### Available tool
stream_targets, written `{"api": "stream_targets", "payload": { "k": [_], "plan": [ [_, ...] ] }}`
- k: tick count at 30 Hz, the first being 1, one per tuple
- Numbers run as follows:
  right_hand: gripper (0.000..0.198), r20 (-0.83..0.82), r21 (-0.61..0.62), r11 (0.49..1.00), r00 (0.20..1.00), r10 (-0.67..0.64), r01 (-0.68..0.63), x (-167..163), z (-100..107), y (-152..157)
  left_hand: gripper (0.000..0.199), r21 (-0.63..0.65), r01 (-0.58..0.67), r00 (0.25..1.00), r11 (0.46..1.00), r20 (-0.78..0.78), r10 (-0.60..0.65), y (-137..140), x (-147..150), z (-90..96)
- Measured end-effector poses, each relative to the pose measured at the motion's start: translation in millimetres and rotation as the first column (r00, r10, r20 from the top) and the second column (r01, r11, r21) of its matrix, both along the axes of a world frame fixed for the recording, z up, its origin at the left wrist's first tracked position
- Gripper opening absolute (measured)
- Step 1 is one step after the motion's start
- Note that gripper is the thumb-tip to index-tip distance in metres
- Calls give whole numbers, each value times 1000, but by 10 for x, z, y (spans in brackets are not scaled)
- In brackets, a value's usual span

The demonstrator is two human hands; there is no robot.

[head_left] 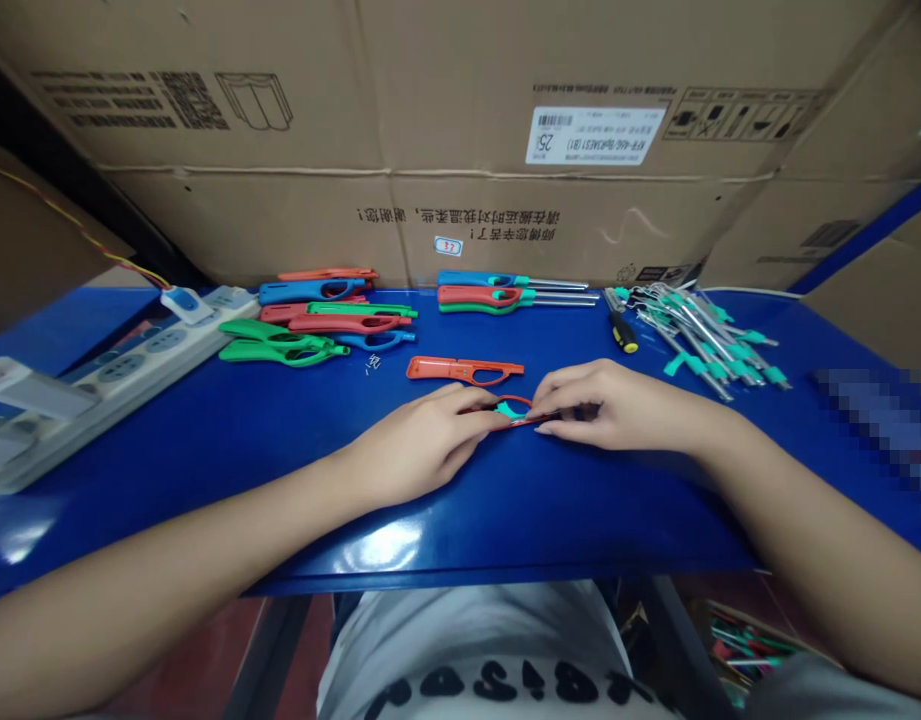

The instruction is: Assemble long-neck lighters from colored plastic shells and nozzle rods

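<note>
My left hand point(446, 432) is closed round the left end of a red lighter casing point(518, 400) with a teal trigger inside its loop. At the other end of that casing, the fingers of my right hand point(606, 405) pinch it, hiding most of its nozzle end. Just beyond my hands lies an orange-red half casing point(464, 371) with an oval finger opening. A small heap of screws point(373, 364) is on the table to the left of it.
Several coloured casings point(347, 322) lie at back left, beside a power strip point(141, 370). Lighters with metal tubes point(482, 298) sit at the back middle. A screwdriver point(623, 330) and a pile of metal tubes with teal triggers point(719, 340) are at right. Cardboard point(460, 120) walls the blue table point(302, 520).
</note>
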State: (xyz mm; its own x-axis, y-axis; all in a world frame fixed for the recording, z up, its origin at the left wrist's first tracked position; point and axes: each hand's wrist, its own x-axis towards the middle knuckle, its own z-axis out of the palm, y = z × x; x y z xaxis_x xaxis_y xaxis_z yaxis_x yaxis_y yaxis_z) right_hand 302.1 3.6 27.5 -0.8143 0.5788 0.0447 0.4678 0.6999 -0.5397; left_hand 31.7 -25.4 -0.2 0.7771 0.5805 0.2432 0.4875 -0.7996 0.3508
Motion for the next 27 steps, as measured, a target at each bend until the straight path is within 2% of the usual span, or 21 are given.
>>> {"api": "stream_targets", "payload": {
  "k": [14, 27],
  "plan": [
    [28, 109, 11, 999, 994, 30, -31, 3, 35, -50, 33, 13, -14, 999, 1000, 41, 14, -10, 22, -49],
    [31, 77, -18, 999, 997, 32, -30, 47, 12, -23, 33, 31, -24, 998, 999, 50, 23, -26, 33, -40]
  ]
}}
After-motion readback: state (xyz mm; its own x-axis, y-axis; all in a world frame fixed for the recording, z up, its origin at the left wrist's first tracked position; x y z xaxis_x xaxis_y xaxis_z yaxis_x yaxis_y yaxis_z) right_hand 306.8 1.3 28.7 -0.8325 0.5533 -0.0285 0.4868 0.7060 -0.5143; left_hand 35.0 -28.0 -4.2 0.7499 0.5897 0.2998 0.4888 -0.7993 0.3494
